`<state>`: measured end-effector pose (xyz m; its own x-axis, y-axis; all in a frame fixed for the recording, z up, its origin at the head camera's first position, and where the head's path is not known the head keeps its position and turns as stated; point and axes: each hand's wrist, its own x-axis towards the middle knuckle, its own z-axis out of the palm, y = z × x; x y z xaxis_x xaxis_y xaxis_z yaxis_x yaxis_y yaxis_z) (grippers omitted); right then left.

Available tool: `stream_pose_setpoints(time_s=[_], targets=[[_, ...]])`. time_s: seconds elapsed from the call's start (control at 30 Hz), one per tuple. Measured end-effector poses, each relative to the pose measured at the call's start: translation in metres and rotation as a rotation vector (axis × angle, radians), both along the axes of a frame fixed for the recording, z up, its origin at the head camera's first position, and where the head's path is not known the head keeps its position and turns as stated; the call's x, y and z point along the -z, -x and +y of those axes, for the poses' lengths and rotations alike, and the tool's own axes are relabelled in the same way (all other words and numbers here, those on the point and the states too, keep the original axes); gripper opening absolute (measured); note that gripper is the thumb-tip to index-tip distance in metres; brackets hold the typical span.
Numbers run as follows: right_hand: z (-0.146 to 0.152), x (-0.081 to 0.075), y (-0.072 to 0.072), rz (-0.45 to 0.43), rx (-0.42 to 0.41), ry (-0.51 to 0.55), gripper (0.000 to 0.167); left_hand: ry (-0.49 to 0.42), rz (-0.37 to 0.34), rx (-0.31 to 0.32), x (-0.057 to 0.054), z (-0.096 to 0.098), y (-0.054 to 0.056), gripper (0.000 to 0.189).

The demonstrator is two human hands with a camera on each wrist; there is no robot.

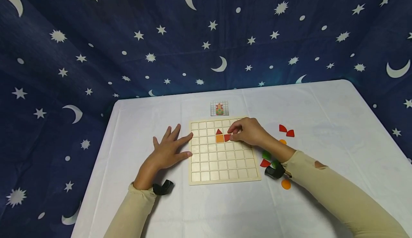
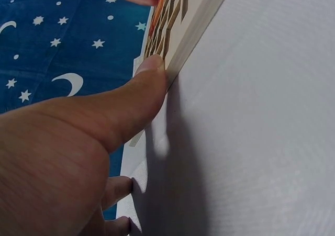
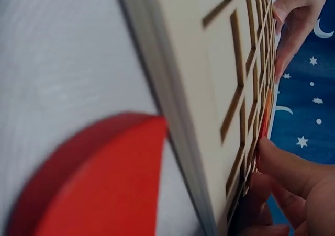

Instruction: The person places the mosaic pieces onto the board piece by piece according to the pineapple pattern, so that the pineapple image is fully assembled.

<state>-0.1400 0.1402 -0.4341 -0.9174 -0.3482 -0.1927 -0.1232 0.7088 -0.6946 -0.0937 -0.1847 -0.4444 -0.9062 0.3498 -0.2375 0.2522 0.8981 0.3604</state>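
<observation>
A pale wooden board (image 1: 214,175) with a raised grid lies on the white table. A red triangle (image 1: 219,132) sits in one cell, directly above an orange square (image 1: 219,138). Right of that square, my right hand (image 1: 249,131) pinches a red quarter-circle piece (image 1: 227,138) down at the grid, the thumb (image 3: 277,155) against it; fingers partly hide the piece. With fingers spread, my left hand (image 1: 167,151) rests at the board's left edge, and its thumb (image 2: 136,97) touches the frame.
A small pattern card (image 1: 219,108) lies behind the board. Right of the board are loose pieces: red quarter circles (image 1: 282,128), green pieces (image 1: 266,155), an orange circle (image 1: 285,184) and another red piece (image 3: 110,183) near the board's edge. A dark starry cloth (image 1: 180,34) hangs behind.
</observation>
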Motion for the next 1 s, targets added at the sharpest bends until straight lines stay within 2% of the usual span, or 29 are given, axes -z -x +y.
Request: stream_pose_setpoints(time_s=[0.33,0.53,0.67,0.9,1.0], targets=[[0.001,0.003,0.002,0.015,-0.007,-0.016,0.012,-0.016,-0.004,0.005,-0.003,0.0,0.0,0.071],[0.012,0.001,0.003,0.011,-0.01,0.035,0.014,-0.031,-0.008,0.003,-0.003,0.0,-0.001,0.07],[0.034,-0.006,0.005,0.0,0.023,0.058,0.016,-0.029,-0.01,0.003,-0.004,0.0,-0.001,0.07],[0.095,-0.022,0.011,0.106,0.053,-0.075,0.019,-0.027,-0.002,0.007,-0.002,0.0,-0.001,0.069],[0.121,-0.027,0.013,0.116,0.059,-0.138,0.021,-0.02,0.001,0.008,-0.002,0.0,-0.002,0.07]])
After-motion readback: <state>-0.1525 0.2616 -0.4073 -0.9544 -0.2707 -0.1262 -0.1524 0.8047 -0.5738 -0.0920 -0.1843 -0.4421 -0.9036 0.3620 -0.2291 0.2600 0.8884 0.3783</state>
